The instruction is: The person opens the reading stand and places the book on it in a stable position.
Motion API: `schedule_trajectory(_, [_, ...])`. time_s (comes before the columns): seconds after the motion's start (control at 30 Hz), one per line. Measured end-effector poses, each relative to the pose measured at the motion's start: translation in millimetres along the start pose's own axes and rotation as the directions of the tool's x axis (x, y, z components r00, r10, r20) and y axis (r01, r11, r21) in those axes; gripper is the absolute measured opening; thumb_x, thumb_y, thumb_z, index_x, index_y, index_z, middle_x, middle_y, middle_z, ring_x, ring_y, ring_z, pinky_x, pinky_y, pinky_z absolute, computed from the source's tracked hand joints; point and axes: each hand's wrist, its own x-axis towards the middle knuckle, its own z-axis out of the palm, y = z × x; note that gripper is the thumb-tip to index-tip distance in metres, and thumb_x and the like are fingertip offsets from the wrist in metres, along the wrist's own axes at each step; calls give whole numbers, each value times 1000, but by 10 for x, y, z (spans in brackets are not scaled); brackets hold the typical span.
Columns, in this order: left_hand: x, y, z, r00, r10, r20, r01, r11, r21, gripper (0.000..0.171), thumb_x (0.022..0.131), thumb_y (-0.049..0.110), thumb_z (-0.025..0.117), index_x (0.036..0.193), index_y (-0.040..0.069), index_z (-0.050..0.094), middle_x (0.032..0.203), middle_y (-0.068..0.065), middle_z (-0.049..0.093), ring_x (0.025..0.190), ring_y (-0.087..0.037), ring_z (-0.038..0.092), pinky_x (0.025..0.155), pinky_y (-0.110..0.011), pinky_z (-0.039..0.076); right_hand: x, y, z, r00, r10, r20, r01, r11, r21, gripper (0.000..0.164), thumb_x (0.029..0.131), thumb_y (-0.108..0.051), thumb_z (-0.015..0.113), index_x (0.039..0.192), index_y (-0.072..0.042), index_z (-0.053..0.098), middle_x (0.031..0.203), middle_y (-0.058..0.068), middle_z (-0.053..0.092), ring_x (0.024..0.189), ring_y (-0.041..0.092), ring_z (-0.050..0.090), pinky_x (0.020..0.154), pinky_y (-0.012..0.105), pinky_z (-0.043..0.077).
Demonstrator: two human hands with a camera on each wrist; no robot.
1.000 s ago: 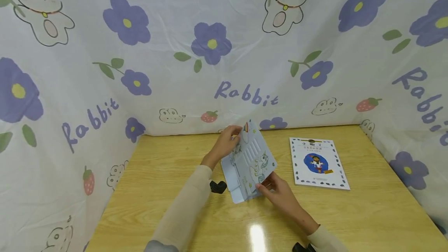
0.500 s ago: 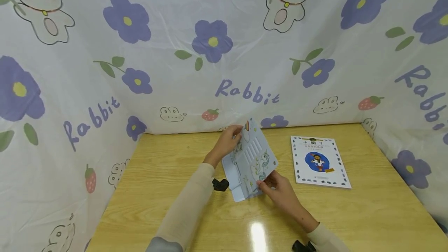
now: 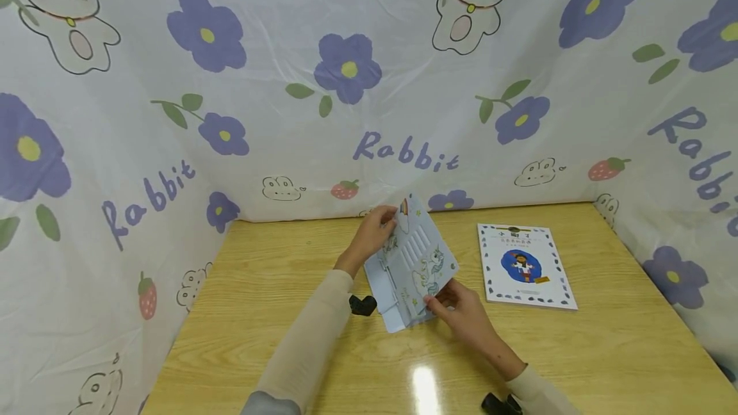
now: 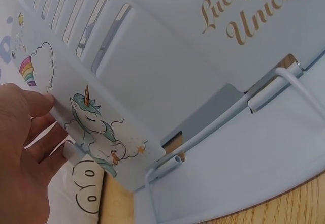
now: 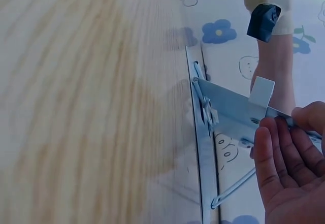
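A pale blue metal book stand (image 3: 419,255), printed with unicorns, a rainbow and slotted bars, stands partly unfolded on the table. Its back panel is tilted up from the flat base (image 3: 385,296). At the panel's far left edge my left hand (image 3: 373,235) grips it, thumb on the printed face and fingers behind, as the left wrist view shows. My right hand (image 3: 466,320) pinches the near right edge between thumb and fingers. Wire hinge rods (image 4: 213,125) join panel and base. Seen from the right wrist, a small bent tab (image 5: 262,93) sticks out close to the fingers.
To the right, a white book (image 3: 523,268) with a blue round picture lies flat on the wooden table (image 3: 254,332). Behind the table hangs a white cloth (image 3: 277,146) with purple flowers and rabbits. Black wrist devices (image 3: 362,305) sit at both wrists.
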Motion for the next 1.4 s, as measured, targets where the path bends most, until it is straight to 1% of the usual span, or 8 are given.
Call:
schedule_trajectory(0.2, [-11, -30, -29, 999, 1, -36, -2, 1000, -15, 38, 111, 13, 56, 147, 2, 58, 141, -18, 64, 130, -33, 62, 111, -48, 52, 26, 11, -57, 1000, 16, -26, -16, 1000, 0, 24, 99, -19, 77, 117, -5, 70, 97, 5, 76, 84, 7, 69, 73, 24, 59])
schedule_trajectory(0.33, [-33, -35, -57, 998, 2, -63, -2, 1000, -9, 37, 110, 12, 57, 145, 0, 59, 138, -19, 64, 127, -34, 63, 110, -48, 53, 58, 39, -92, 999, 20, -34, -19, 999, 32, 22, 100, -16, 76, 116, -3, 70, 99, 8, 75, 85, 8, 69, 74, 24, 60])
schedule_trajectory(0.47, [-50, -56, -76, 996, -19, -91, 18, 1000, -9, 36, 109, 14, 58, 143, 0, 60, 133, -18, 66, 123, -32, 64, 108, -47, 54, 88, 61, -128, 997, 14, -73, -12, 1000, 24, 17, 100, -12, 76, 111, 0, 70, 97, 11, 75, 83, 7, 68, 73, 23, 60])
schedule_trajectory(0.77, [-61, -157, -107, 991, -24, -135, 18, 999, -44, 35, 107, 10, 62, 140, -2, 61, 123, -18, 68, 114, -30, 66, 105, -43, 56, 190, 117, -254, 989, 48, -138, -52, 998, -27, 10, 99, -10, 75, 98, -4, 68, 92, 10, 75, 77, 8, 70, 70, 21, 59])
schedule_trajectory(0.9, [-73, -182, -120, 988, -39, -151, 29, 998, -64, 34, 106, 9, 64, 138, -2, 62, 121, -18, 69, 113, -30, 65, 104, -43, 56, 265, 166, -321, 986, 54, -156, -60, 998, -35, 10, 100, -10, 75, 100, -3, 68, 96, 12, 75, 79, 6, 69, 71, 21, 60])
schedule_trajectory(1.1, [-100, -192, -139, 980, -59, -188, 40, 994, -102, 30, 104, 5, 65, 132, -4, 65, 116, -21, 70, 109, -32, 66, 101, -44, 57, 405, 223, -447, 981, 31, -191, -49, 995, -90, 12, 101, -11, 74, 104, -1, 69, 99, 14, 75, 83, 4, 67, 73, 18, 58])
schedule_trajectory(1.23, [-129, -193, -159, 975, -61, -214, 41, 994, -99, 29, 102, 3, 65, 130, -5, 67, 114, -22, 71, 108, -34, 68, 101, -46, 58, 484, 240, -523, 981, 18, -193, -42, 992, -120, 13, 102, -13, 74, 105, -1, 70, 100, 15, 75, 84, 4, 68, 74, 17, 57])
schedule_trajectory(1.4, [-160, -211, -193, 973, -64, -221, 41, 993, -108, 28, 103, 4, 66, 129, -6, 67, 115, -23, 71, 110, -35, 68, 101, -47, 58, 572, 242, -580, 979, 2, -202, -33, 988, -148, 15, 101, -15, 75, 107, -1, 71, 102, 15, 76, 87, 6, 69, 75, 16, 57])
